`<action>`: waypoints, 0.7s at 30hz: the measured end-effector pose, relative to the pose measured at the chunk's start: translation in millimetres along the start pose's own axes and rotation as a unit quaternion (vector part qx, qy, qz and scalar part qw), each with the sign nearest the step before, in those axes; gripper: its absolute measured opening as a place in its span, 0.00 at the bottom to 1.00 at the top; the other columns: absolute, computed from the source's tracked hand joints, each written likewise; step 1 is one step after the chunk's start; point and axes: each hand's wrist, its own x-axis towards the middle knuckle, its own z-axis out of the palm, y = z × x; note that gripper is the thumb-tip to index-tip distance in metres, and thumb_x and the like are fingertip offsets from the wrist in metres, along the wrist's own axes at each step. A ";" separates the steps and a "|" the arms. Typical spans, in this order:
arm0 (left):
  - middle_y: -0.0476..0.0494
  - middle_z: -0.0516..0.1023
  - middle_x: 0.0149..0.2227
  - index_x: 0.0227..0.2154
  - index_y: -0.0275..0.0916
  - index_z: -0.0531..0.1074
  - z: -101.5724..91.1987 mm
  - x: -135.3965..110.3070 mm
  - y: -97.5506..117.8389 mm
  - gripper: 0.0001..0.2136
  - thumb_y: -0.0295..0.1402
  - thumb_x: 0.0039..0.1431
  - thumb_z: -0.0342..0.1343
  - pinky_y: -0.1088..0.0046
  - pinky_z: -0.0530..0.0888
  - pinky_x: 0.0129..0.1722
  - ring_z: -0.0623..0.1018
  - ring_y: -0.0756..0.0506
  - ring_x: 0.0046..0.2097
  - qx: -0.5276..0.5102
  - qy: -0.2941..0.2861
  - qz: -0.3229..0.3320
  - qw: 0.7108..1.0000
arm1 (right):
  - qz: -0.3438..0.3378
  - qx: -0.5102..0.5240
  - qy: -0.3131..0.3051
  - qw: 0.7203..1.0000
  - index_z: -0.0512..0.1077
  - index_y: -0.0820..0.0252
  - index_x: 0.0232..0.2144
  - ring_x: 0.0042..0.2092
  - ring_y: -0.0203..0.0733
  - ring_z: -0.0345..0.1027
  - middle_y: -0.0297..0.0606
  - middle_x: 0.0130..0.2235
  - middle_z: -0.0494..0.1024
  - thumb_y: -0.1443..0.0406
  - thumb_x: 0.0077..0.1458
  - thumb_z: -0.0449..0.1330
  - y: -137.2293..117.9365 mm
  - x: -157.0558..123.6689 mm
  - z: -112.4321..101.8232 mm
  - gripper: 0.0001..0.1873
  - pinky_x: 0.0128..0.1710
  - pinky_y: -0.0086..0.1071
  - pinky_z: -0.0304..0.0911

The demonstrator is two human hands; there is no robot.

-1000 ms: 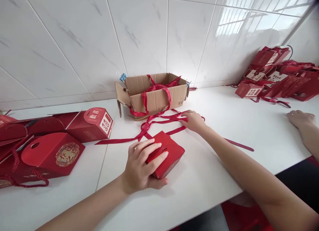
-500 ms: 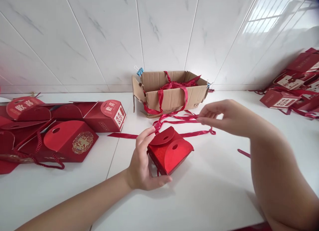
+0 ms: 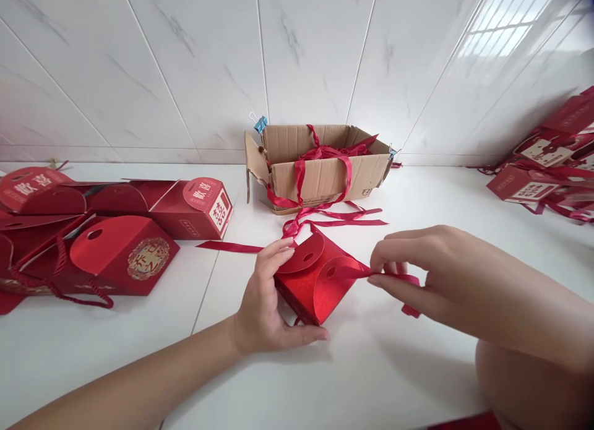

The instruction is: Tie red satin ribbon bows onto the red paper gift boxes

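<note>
A small shiny red gift box (image 3: 297, 288) with two rounded, holed flaps sits tilted in the middle of the white counter. My left hand (image 3: 273, 300) grips its left side, fingers at the back corner and thumb along the front. Between thumb and fingertips my right hand (image 3: 399, 266) pinches a red ribbon (image 3: 350, 272), just right of the box. This ribbon runs from the pinch over the box's right flap, and its tail curls under my fingers. Behind the box, more red ribbons (image 3: 320, 216) lie tangled on the counter.
An open cardboard box (image 3: 320, 179) full of red ribbons stands against the tiled wall, with a blue binder clip (image 3: 260, 124) on its corner. Several larger red gift boxes (image 3: 123, 263) line the left side. More red boxes (image 3: 529, 184) are piled at the far right.
My right hand has come down and nearer, drawing the ribbon from behind the box across its right flap. My left hand still grips the box.
</note>
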 end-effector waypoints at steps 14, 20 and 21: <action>0.30 0.61 0.52 0.58 0.41 0.52 0.2 0.0 1.8 0.44 0.55 0.42 0.63 0.46 0.68 0.52 0.65 0.31 0.56 0.004 -0.005 -0.008 1.000 | 0.019 0.009 0.031 0.999 0.70 0.56 0.24 0.17 0.33 0.57 0.32 0.19 0.69 0.60 0.58 0.55 -9.6 -2.8 -0.2 0.12 0.19 0.29 0.50; 0.30 0.61 0.53 0.58 0.40 0.52 0.2 0.0 2.4 0.44 0.54 0.41 0.64 0.46 0.68 0.52 0.65 0.31 0.56 -0.001 -0.003 -0.005 1.000 | 0.015 0.005 0.038 0.999 0.70 0.55 0.25 0.17 0.34 0.57 0.32 0.18 0.69 0.60 0.58 0.54 -9.0 -6.2 0.0 0.12 0.19 0.29 0.50; 0.29 0.61 0.53 0.58 0.39 0.53 0.2 0.2 2.6 0.44 0.53 0.41 0.64 0.47 0.68 0.52 0.66 0.31 0.56 -0.004 -0.003 -0.006 1.000 | 0.011 0.001 0.037 0.999 0.70 0.55 0.25 0.18 0.34 0.58 0.32 0.19 0.70 0.60 0.58 0.54 -10.0 -6.2 1.0 0.12 0.19 0.29 0.50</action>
